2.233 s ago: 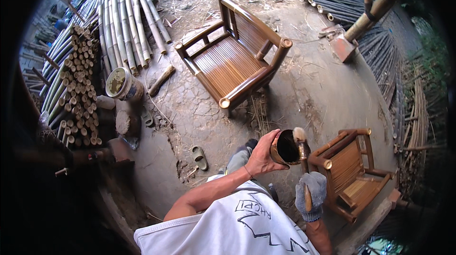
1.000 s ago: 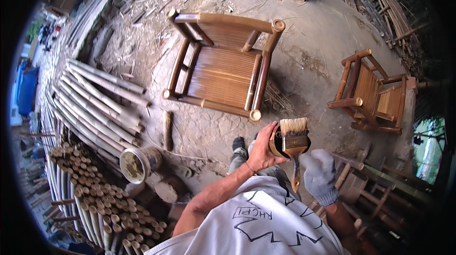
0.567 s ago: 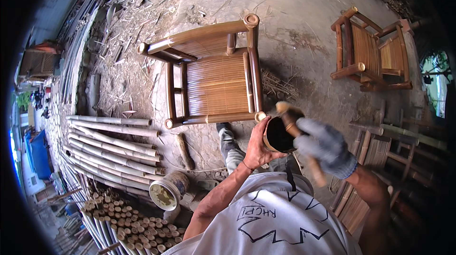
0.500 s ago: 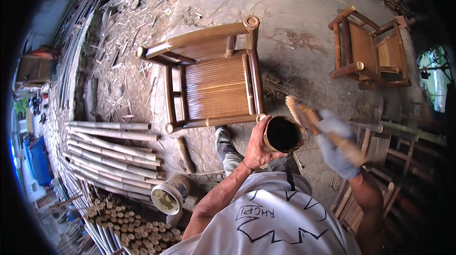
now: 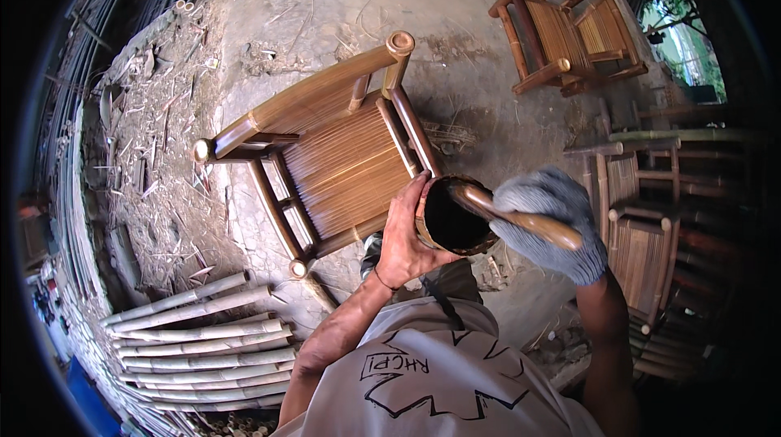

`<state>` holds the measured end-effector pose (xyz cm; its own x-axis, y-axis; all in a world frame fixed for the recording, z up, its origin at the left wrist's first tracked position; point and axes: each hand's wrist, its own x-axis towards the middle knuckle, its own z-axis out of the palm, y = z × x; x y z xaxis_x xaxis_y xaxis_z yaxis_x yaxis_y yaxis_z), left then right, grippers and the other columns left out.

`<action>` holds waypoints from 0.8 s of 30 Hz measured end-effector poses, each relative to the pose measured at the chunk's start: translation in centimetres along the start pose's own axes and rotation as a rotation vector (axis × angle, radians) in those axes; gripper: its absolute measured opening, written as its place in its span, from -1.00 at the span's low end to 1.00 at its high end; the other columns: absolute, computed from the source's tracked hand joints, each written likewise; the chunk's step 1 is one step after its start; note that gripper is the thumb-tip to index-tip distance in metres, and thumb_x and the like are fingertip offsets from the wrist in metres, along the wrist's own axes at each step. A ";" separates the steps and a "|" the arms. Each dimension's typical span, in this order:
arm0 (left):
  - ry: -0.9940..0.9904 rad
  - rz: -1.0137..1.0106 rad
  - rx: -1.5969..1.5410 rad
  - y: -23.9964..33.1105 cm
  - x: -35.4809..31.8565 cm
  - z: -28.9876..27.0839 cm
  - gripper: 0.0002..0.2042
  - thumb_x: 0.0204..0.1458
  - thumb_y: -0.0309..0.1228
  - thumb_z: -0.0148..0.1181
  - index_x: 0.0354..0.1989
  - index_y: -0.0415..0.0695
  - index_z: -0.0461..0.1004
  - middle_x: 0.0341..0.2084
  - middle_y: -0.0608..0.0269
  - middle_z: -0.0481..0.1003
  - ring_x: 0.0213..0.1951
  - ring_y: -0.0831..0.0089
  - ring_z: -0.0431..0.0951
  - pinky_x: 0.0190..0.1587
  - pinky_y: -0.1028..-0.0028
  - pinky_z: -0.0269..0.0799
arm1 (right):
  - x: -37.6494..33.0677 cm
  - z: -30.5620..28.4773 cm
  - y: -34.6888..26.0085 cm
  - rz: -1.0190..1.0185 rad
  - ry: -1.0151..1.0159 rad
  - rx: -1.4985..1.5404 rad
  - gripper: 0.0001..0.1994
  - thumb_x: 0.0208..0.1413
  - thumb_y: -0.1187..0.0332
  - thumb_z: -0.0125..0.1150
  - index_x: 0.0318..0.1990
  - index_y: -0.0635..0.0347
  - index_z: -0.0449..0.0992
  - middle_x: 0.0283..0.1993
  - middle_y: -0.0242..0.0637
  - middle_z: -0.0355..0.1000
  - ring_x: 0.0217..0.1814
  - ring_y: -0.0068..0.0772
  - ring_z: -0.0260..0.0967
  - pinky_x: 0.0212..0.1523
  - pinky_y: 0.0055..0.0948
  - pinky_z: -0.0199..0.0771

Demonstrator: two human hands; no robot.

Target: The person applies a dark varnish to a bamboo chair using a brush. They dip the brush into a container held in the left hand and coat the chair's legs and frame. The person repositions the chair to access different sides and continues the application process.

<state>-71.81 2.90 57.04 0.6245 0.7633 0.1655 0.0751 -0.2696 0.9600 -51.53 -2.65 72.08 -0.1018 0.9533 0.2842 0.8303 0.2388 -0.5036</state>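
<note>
My left hand (image 5: 404, 238), bare with a dark cord at the wrist, is wrapped around a round brown container (image 5: 447, 222). Its inside is dark, and I cannot make out what it contains. A grey knitted glove covers my right hand (image 5: 551, 201), which grips a brush by its smooth wooden handle (image 5: 549, 229). The brush's other end reaches down into the container's mouth, so its bristles are hidden. Just beyond the container stands a glossy brown bamboo chair (image 5: 350, 162) with a slatted seat and thick round posts.
A second bamboo chair (image 5: 561, 34) stands at the far right. More bamboo frames (image 5: 643, 254) crowd the right side. Cut bamboo poles (image 5: 207, 347) lie stacked at the lower left. Shavings and scraps (image 5: 163, 144) litter the concrete floor at left.
My right hand has brought the brush from beside the container into its mouth; its bristles were visible before. The view has shifted, so the chairs appear farther left.
</note>
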 end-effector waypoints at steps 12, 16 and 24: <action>-0.042 -0.085 -0.078 -0.1 -1.4 -3.9 0.17 -0.57 -0.26 0.72 0.31 -0.31 0.09 0.18 0.03 0.31 0.22 0.23 0.36 0.29 0.28 0.25 | 1.3 4.7 -2.1 0.025 -0.021 -0.064 -0.70 -0.17 0.32 0.50 -0.24 0.00 0.55 -0.28 -0.41 0.50 -0.26 -0.27 0.47 -0.22 -0.31 0.48; -0.055 -0.078 -0.060 -0.4 -1.4 -3.8 0.17 -0.56 -0.24 0.72 0.31 -0.32 0.08 0.15 0.03 0.34 0.20 0.23 0.38 0.28 0.27 0.27 | 1.1 4.9 -2.1 0.029 -0.052 -0.084 -0.68 -0.19 0.33 0.51 -0.23 0.01 0.54 -0.29 -0.39 0.50 -0.26 -0.24 0.45 -0.22 -0.29 0.47; -0.062 -0.103 -0.058 -1.7 -1.6 -3.8 0.20 -0.57 -0.14 0.69 0.34 -0.24 0.08 0.26 -0.03 0.25 0.25 0.05 0.29 0.29 0.17 0.21 | 0.9 6.2 -1.6 0.079 -0.084 -0.074 -0.71 -0.17 0.34 0.48 -0.24 -0.01 0.55 -0.32 -0.39 0.49 -0.25 -0.28 0.43 -0.21 -0.29 0.44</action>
<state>-75.86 4.37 55.96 0.6625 0.7472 0.0525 0.0979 -0.1559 0.9829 -56.33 -1.02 68.09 -0.0772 0.9816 0.1748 0.8752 0.1507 -0.4596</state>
